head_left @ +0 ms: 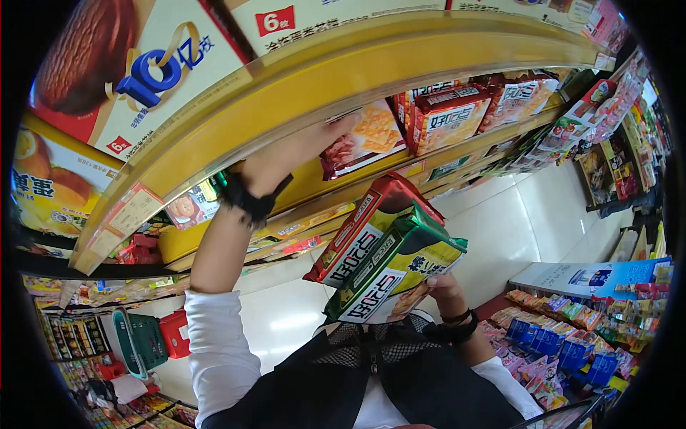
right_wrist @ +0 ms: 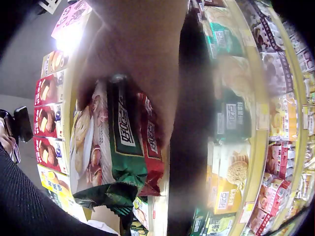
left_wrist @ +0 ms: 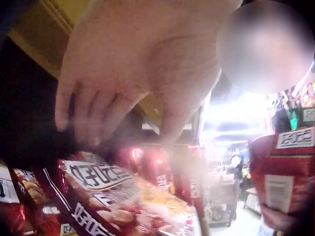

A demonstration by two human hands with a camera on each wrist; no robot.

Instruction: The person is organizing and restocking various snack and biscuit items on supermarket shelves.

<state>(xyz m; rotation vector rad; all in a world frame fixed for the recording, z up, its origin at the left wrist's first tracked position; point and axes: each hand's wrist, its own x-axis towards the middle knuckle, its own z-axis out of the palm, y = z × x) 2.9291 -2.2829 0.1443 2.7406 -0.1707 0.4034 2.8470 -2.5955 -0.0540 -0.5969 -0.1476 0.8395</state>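
My left hand (head_left: 296,151) reaches in under a yellow shelf edge, fingers extended. Below it lies a red biscuit pack (head_left: 368,143) with crackers printed on it. In the left wrist view, the fingers and thumb of that hand (left_wrist: 133,64) are spread just above a red biscuit pack (left_wrist: 108,191). My right hand (head_left: 444,287) holds two biscuit packs together in front of my chest, a green one (head_left: 400,268) and a red one (head_left: 355,236). The right wrist view shows the hand's fingers around the upper part of the green pack (right_wrist: 125,142) and the red pack (right_wrist: 151,147).
More red biscuit packs (head_left: 450,118) stand along the shelf to the right. Large boxes (head_left: 171,71) sit on the level above the yellow shelf edge (head_left: 400,50). Behind at left are a green shopping basket (head_left: 139,343) and a red one; snack bags (head_left: 564,322) fill a display at lower right.
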